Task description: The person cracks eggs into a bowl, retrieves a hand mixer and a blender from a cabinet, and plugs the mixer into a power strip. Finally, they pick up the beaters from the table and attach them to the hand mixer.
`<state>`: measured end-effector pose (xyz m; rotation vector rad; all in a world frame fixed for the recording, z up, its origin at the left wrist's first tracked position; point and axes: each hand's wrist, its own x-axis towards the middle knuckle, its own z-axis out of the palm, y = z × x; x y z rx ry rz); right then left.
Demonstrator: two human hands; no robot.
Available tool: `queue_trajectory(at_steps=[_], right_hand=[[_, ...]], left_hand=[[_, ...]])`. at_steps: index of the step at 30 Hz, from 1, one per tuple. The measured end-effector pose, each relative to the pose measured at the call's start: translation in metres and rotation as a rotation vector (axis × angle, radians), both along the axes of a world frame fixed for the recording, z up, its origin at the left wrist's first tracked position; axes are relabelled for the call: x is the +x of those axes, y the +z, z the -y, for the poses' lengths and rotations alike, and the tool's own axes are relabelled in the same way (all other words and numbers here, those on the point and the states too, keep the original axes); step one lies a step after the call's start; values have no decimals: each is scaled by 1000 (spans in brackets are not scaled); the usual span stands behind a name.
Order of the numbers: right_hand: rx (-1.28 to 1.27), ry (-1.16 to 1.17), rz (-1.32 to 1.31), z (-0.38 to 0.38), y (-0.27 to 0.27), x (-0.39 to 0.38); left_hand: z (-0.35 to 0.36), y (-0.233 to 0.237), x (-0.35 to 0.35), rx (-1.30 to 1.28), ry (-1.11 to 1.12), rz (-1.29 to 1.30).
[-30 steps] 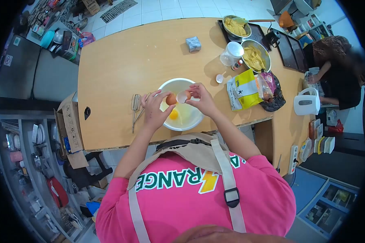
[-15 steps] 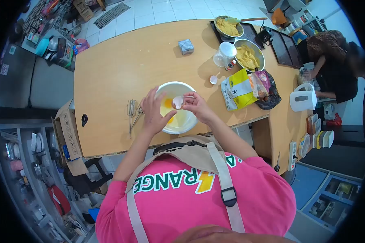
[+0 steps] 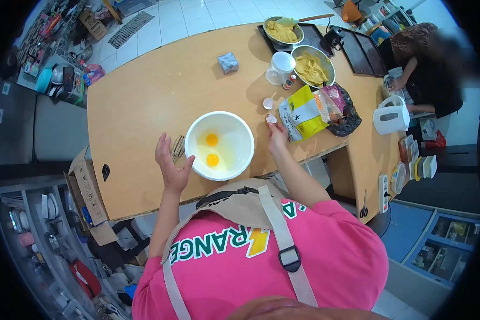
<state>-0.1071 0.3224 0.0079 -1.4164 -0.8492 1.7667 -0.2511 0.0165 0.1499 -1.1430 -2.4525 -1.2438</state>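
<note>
Two egg yolks (image 3: 212, 149) with clear egg white lie in the white bowl (image 3: 242, 124) at the middle of the table. My left hand (image 3: 173, 165) is just left of the bowl, fingers apart and holding nothing, over part of the metal beaters (image 3: 179, 145). To the right of the bowl, my right hand (image 3: 277, 136) has its fingertips on an eggshell (image 3: 271, 119) at the table surface. Another eggshell piece (image 3: 268, 103) rests just beyond it. A yellow and white sugar bag (image 3: 302, 114) stands close to my right hand.
Beyond are a lidded jar (image 3: 280, 68), a small bottle (image 3: 289, 81), a grey box (image 3: 228, 63) and two bowls of yellow dough (image 3: 310, 69). A white mixer (image 3: 391, 116) stands right, near a co-worker's arm (image 3: 409, 72). Scissors (image 3: 364, 204) lie at the right edge.
My right hand has moved from over the bowl to the right with the eggshell. My left hand has drawn back left of the bowl, uncovering both yolks.
</note>
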Motion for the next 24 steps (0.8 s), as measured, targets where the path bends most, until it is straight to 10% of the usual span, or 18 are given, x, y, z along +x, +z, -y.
queue_trajectory(at_steps=[17, 19, 22, 24], right_hand=[[165, -60, 426, 10, 21, -9], [557, 284, 11, 23, 101, 7], [1283, 73, -5, -35, 180, 51], [1117, -167, -49, -95, 212, 87]], left_hand=[[3, -1, 0, 47, -51, -21], [7, 0, -2, 42, -11, -28], [13, -1, -4, 5, -1, -48], [15, -2, -4, 14, 3, -43]])
